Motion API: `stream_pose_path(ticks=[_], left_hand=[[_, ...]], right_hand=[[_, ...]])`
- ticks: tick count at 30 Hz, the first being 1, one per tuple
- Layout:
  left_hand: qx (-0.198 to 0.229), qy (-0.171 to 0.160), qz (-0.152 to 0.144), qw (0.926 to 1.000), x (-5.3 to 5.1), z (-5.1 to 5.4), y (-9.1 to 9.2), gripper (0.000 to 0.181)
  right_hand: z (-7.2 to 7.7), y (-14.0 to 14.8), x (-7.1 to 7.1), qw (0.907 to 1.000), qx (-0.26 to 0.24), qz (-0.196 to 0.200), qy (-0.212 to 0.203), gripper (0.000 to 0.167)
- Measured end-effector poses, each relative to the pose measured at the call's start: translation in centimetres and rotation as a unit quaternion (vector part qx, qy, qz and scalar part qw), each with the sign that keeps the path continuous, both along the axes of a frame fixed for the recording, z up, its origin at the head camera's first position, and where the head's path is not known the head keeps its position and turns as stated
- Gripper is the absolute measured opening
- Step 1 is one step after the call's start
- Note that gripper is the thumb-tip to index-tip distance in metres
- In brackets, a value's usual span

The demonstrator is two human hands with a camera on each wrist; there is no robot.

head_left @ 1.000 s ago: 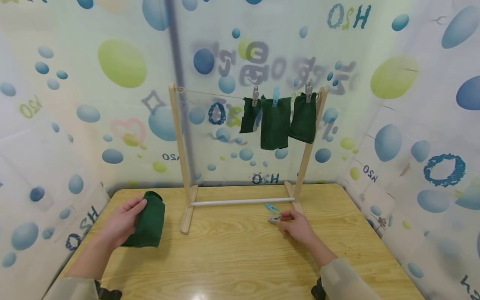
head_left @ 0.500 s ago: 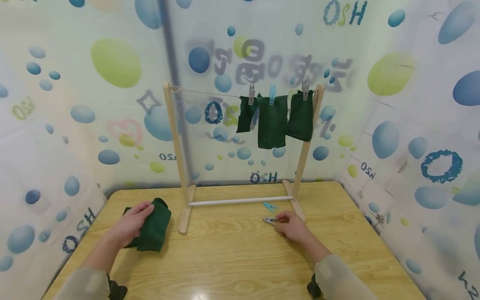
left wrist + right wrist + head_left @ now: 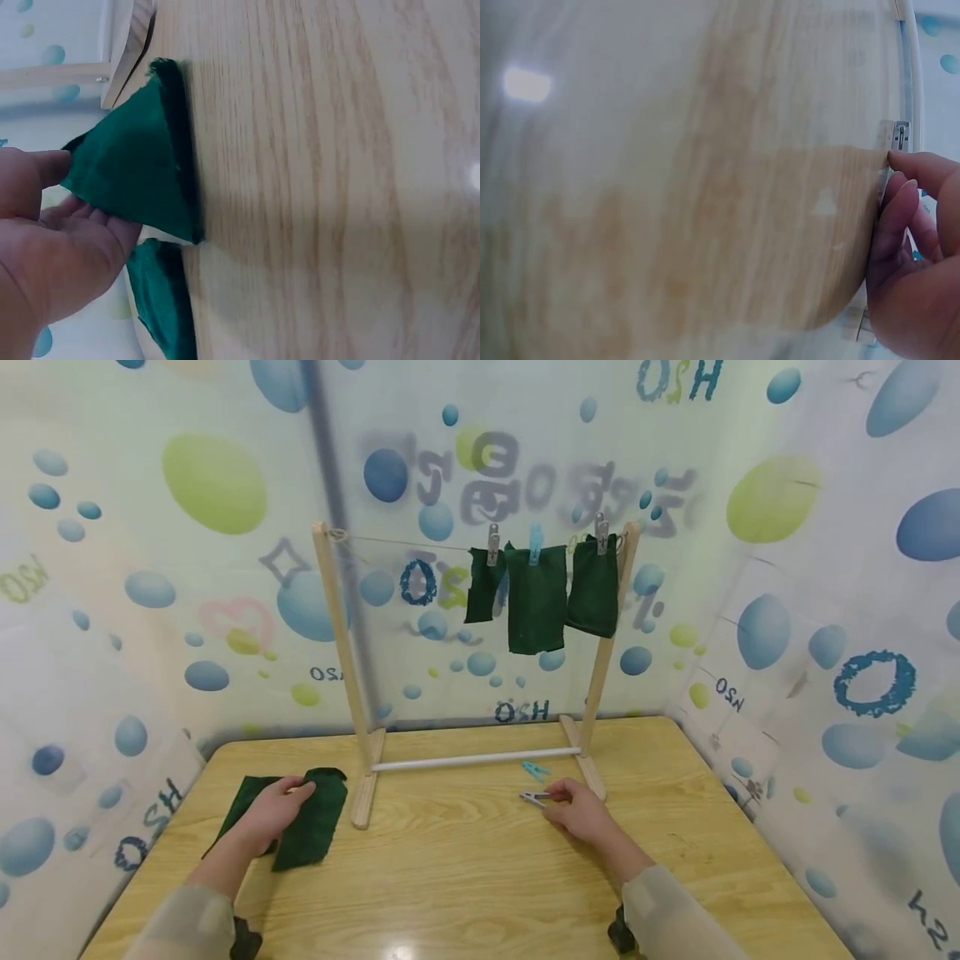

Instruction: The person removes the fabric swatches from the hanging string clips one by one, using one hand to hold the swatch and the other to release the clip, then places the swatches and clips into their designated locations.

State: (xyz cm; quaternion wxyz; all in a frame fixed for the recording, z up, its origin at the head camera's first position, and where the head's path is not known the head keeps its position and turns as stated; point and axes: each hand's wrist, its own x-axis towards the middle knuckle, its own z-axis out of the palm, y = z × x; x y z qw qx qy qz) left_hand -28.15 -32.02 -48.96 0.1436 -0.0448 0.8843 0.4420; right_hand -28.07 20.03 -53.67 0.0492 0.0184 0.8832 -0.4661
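Observation:
My left hand [image 3: 273, 814] pinches a dark green cloth [image 3: 318, 818] by its upper edge, thumb on one side and fingers behind, as the left wrist view shows too. A second green cloth [image 3: 243, 802] lies on the table at the left, partly covered by that hand. On the right of the table, my right hand [image 3: 581, 810] pinches the near end of a grey clothespin [image 3: 533, 797] between thumb and fingers. Just beyond it lies a light blue clothespin [image 3: 535, 770]. In the right wrist view only a small part of the grey clothespin [image 3: 901, 136] shows past the fingertips.
A wooden frame [image 3: 341, 635] with a string line stands at the back of the table [image 3: 465, 877]. Several green cloths [image 3: 537, 602] hang at the line's right part, held by grey and blue clothespins. A white rod [image 3: 472, 759] joins the feet. Patterned curtains surround the table.
My left hand has moved right with its cloth, so more of the second cloth shows. The right hand stays at the grey clothespin, which has turned slightly. The head view has shifted a little.

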Motion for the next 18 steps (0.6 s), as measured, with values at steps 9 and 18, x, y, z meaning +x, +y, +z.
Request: stream_pose_path(ticks=[9,18], left_hand=[[-0.077,0.031,-0.021,0.9963,0.6,0.5,-0.9,0.075],[-0.124,0.101,-0.049,0.9858,0.7,0.7,-1.9,0.063]], right_hand=[[0.2,0.1,0.1,1.0000,0.000,0.004,0.000,0.031],[0.3,0.1,0.2,0.9999,0.001,0.009,0.006,0.032]])
